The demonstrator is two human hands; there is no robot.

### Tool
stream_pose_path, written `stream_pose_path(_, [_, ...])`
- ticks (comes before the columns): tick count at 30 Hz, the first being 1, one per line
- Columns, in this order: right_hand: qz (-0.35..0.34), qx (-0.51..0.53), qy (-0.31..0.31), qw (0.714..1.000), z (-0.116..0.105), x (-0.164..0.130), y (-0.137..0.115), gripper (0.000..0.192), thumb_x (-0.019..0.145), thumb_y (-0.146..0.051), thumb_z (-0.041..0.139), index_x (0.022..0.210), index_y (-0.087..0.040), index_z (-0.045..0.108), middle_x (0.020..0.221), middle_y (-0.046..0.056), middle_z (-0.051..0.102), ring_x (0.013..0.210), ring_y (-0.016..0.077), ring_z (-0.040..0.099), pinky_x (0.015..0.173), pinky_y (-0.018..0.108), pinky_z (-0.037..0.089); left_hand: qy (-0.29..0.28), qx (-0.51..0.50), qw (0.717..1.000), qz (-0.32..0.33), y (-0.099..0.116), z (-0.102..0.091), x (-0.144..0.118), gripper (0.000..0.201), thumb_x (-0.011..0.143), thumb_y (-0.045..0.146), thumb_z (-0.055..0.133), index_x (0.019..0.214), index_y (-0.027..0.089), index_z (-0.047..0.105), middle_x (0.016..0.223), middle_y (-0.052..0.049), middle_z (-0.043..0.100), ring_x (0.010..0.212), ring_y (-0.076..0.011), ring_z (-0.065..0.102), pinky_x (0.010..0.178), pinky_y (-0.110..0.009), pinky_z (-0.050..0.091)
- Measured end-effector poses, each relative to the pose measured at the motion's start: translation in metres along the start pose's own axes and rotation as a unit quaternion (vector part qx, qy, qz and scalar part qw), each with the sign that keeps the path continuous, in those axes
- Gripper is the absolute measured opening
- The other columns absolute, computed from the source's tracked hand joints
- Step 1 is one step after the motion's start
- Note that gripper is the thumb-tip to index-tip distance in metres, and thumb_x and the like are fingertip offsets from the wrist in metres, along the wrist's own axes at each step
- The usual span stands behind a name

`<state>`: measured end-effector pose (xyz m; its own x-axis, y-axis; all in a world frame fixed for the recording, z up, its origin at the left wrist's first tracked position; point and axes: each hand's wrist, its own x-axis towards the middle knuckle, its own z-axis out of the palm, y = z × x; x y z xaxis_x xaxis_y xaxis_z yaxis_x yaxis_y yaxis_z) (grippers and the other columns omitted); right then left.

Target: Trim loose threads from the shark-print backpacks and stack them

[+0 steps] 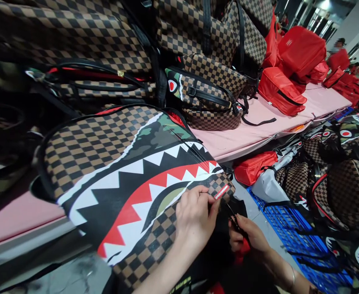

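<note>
Here, just beside the right corner of the shark-mouth bag, the right hand is closed around a small dark object, too hidden to name. The left hand pinches that corner near a red label. The bag lies across the pink table's edge. Right of it is a blue plastic grid; beyond it, checkered bags, then red bags.

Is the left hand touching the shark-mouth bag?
Touching. The head view shows the left hand lying on the shark-mouth bag, close to its red label.
</note>
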<state>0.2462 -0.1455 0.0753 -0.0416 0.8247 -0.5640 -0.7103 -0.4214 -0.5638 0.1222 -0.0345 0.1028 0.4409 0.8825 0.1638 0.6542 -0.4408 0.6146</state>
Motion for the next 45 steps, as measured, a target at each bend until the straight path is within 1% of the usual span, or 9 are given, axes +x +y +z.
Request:
stream_pose_path(4, [0.017,0.004,-0.014,1.0,0.0,0.002,-0.001,0.046,0.07,-0.059,0.064,0.079,-0.015,0.053,0.045,-0.012,0.032,0.033,0.0017,0.026,0.038,0.016,0.018,0.015,-0.025,1.0,-0.01,-0.002,0.009,-0.002,0.02,0.082,0.02,0.043,0.067,0.019,0.056,0.099,-0.01,0.059,0.091,-0.0265,0.051,0.078,-0.044,0.042])
stream_pose_path(8, [0.053,0.013,-0.065,0.996,0.003,0.004,-0.004,0.048,0.073,-0.059,0.06,0.084,-0.013,0.057,0.044,-0.012,0.028,0.032,0.0018,0.022,0.037,0.017,0.017,0.001,-0.075,0.997,-0.029,-0.01,0.006,-0.001,0.022,0.083,0.022,0.042,0.066,0.019,0.055,0.1,-0.01,0.058,0.094,-0.0253,0.051,0.084,-0.043,0.041])
stream_pose_path(12, [0.068,0.03,-0.088,0.993,0.006,0.003,-0.006,0.047,0.072,-0.059,0.062,0.086,-0.014,0.057,0.044,-0.013,0.027,0.031,0.002,0.019,0.037,0.018,0.017,-0.012,-0.053,0.998,-0.039,-0.006,0.004,0.001,0.025,0.084,0.028,0.041,0.065,0.02,0.056,0.101,-0.01,0.058,0.093,-0.0266,0.05,0.082,-0.044,0.041])
stream_pose_path(17, [0.051,0.035,-0.076,0.995,0.008,0.002,-0.005,0.048,0.071,-0.061,0.061,0.085,-0.016,0.054,0.044,-0.013,0.027,0.03,0.0024,0.02,0.036,0.018,0.018,0.015,0.027,0.999,-0.013,0.0,0.01,0.001,0.022,0.082,0.025,0.043,0.065,0.019,0.057,0.095,-0.01,0.061,0.086,-0.0263,0.051,0.072,-0.041,0.041])
stream_pose_path(21, [0.077,0.037,-0.084,0.993,0.012,0.001,-0.01,0.048,0.07,-0.061,0.062,0.085,-0.017,0.051,0.044,-0.014,0.027,0.031,0.0033,0.02,0.037,0.019,0.018,0.033,-0.01,0.999,-0.023,-0.005,0.015,-0.001,0.023,0.082,0.024,0.043,0.065,0.021,0.057,0.096,-0.007,0.061,0.088,-0.0238,0.052,0.075,-0.039,0.041])
stream_pose_path(25, [0.113,0.072,-0.081,0.988,0.021,0.001,-0.018,0.04,0.075,-0.057,0.059,0.084,-0.019,0.049,0.045,-0.014,0.025,0.032,0.0042,0.015,0.037,0.019,0.013,0.021,-0.044,0.998,-0.04,-0.007,0.014,0.0,0.02,0.08,0.023,0.043,0.064,0.02,0.056,0.097,-0.008,0.06,0.092,-0.0267,0.052,0.077,-0.043,0.042])
stream_pose_path(39, [0.136,0.143,-0.004,0.98,0.032,0.02,-0.013,0.031,0.089,-0.046,0.038,0.076,-0.019,0.046,0.042,-0.012,0.022,0.031,0.0057,0.014,0.035,0.019,0.013,0.036,-0.049,0.998,-0.022,-0.004,0.014,-0.003,0.016,0.08,0.019,0.044,0.066,0.021,0.053,0.098,-0.009,0.058,0.092,-0.0263,0.052,0.075,-0.042,0.041])
stream_pose_path(42, [0.122,0.128,0.0,0.984,0.03,0.023,-0.01,0.028,0.085,-0.045,0.045,0.074,-0.019,0.045,0.042,-0.012,0.023,0.031,0.0052,0.014,0.035,0.018,0.015,0.037,-0.063,0.997,-0.022,-0.005,0.014,-0.003,0.016,0.079,0.019,0.043,0.067,0.02,0.053,0.098,-0.009,0.058,0.091,-0.0268,0.052,0.075,-0.043,0.041])
stream_pose_path(45, [0.104,0.082,-0.037,0.991,0.025,0.021,-0.008,0.032,0.077,-0.05,0.056,0.075,-0.019,0.048,0.042,-0.013,0.022,0.032,0.0046,0.015,0.035,0.018,0.018,0.064,-0.129,0.989,-0.022,-0.008,0.01,-0.003,0.018,0.08,0.023,0.043,0.066,0.02,0.053,0.096,-0.009,0.059,0.092,-0.0248,0.054,0.08,-0.042,0.042])
